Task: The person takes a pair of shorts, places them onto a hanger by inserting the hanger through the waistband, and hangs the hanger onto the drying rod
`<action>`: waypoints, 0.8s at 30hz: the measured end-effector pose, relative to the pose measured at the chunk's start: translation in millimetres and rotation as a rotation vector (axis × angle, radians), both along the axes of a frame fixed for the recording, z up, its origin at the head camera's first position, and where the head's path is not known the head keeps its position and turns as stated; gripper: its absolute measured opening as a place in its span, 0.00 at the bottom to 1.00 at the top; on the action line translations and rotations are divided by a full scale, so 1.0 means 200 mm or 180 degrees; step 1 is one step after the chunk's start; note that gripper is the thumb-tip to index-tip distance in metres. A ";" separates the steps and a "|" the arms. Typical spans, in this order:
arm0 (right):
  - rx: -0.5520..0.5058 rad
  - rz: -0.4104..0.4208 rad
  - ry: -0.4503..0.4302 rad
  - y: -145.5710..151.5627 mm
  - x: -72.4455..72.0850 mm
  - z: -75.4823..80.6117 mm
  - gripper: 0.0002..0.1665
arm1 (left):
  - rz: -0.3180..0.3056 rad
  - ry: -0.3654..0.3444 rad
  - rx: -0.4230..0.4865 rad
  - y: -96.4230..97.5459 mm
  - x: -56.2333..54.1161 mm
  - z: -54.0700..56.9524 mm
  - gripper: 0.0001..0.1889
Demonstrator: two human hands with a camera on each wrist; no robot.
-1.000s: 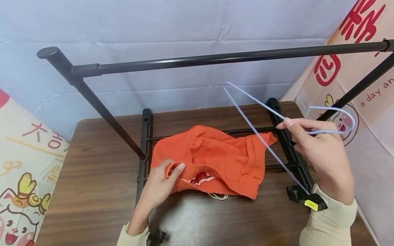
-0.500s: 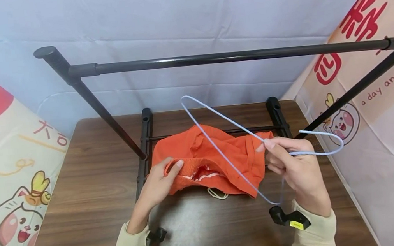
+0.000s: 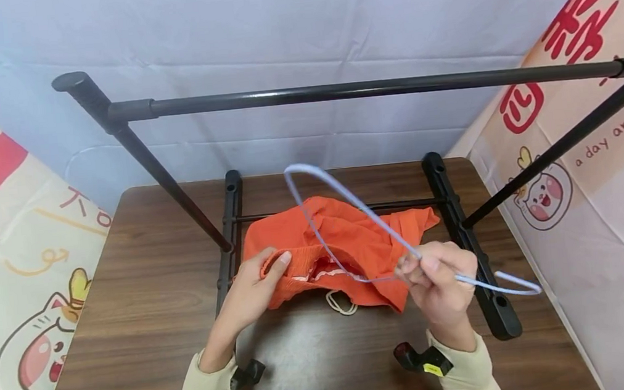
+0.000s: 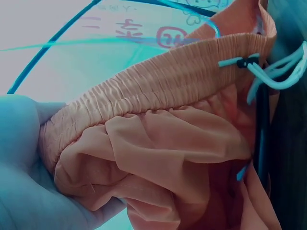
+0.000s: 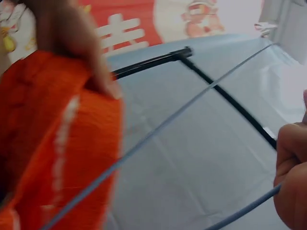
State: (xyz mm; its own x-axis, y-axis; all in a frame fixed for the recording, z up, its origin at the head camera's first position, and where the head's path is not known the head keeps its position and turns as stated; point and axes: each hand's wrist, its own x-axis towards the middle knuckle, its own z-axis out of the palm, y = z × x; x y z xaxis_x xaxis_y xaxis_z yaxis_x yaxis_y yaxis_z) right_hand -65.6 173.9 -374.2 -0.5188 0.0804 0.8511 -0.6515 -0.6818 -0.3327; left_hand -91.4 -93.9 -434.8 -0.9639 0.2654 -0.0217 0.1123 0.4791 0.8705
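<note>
Orange drawstring shorts (image 3: 276,232) lie bunched over the rack's base, waistband opening toward me. My left hand (image 3: 250,292) grips the waistband at its left end, thumb on top. In the left wrist view the gathered waistband (image 4: 158,86) stretches away from that hand toward a pale drawstring (image 4: 283,79) with a dark toggle. My right hand (image 3: 441,280) pinches a light blue wire hanger (image 3: 372,213) near its neck, the hook pointing right. One end of the hanger rises above the shorts; its lower wire overlaps the waistband opening in the head view. Up close, the hanger wire (image 5: 168,117) crosses before the shorts.
A black rack stands over the brown table (image 3: 149,308), its top bar (image 3: 336,92) spanning above the shorts. Slanted posts (image 3: 169,189) and base feet (image 3: 494,309) flank the work. A pale cloth backdrop (image 3: 253,33) hangs behind, with printed panels at both sides.
My right hand has moved left and slightly down with the hanger, whose body now overlaps the waistband opening as its hook swings lower. My left hand keeps its grip on the shorts.
</note>
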 end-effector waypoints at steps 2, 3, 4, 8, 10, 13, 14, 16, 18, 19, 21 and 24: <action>0.0081 -0.0322 0.0134 -0.02 -0.01 -0.04 0.17 | -0.0005 0.0022 0.0077 0.00 0.01 0.01 0.17; 0.0172 -0.0512 0.0182 -0.03 -0.02 -0.07 0.17 | -0.0003 0.0033 0.0105 -0.01 0.01 0.01 0.17; 0.0291 -0.0717 0.0212 -0.03 -0.02 -0.09 0.17 | 0.0006 0.0027 0.0123 -0.01 0.01 0.02 0.16; 0.0871 -0.1263 0.0350 0.01 -0.03 -0.16 0.18 | 0.0014 0.0082 0.0169 -0.03 0.03 0.05 0.14; 0.1313 -0.1447 0.0368 0.06 -0.04 -0.19 0.18 | -0.0011 0.0148 0.0217 -0.04 0.04 0.07 0.12; 0.2048 -0.1715 0.0303 0.14 -0.05 -0.21 0.18 | 0.0019 0.0289 0.0302 -0.07 0.05 0.10 0.10; 0.2292 -0.1790 0.0266 0.17 -0.05 -0.21 0.17 | 0.0062 0.0349 0.0305 -0.09 0.05 0.11 0.10; 0.2669 -0.1890 0.0224 0.22 -0.05 -0.20 0.17 | 0.0211 0.0455 0.0226 -0.11 0.05 0.12 0.09; 0.2913 -0.1898 0.0199 0.27 -0.05 -0.18 0.17 | 0.0363 0.0609 0.0077 -0.12 0.06 0.12 0.08; 0.3002 -0.1868 0.0190 0.28 -0.05 -0.18 0.16 | 0.0408 0.0680 0.0014 -0.12 0.06 0.13 0.09; 0.3126 -0.1780 0.0192 0.31 -0.06 -0.17 0.14 | 0.0456 0.0813 -0.0088 -0.12 0.06 0.13 0.09; 0.3216 -0.1670 0.0201 0.33 -0.06 -0.16 0.11 | 0.0449 0.0904 -0.0029 -0.13 0.06 0.13 0.09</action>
State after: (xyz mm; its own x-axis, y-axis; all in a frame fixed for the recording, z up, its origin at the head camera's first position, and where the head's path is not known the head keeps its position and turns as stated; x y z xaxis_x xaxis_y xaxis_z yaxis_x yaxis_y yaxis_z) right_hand -78.3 240.8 -406.5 -0.5774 -0.4622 0.6731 -0.8122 0.2409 -0.5313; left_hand -79.0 -119.4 -408.7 -0.9591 0.1295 0.2518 0.2821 0.5149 0.8095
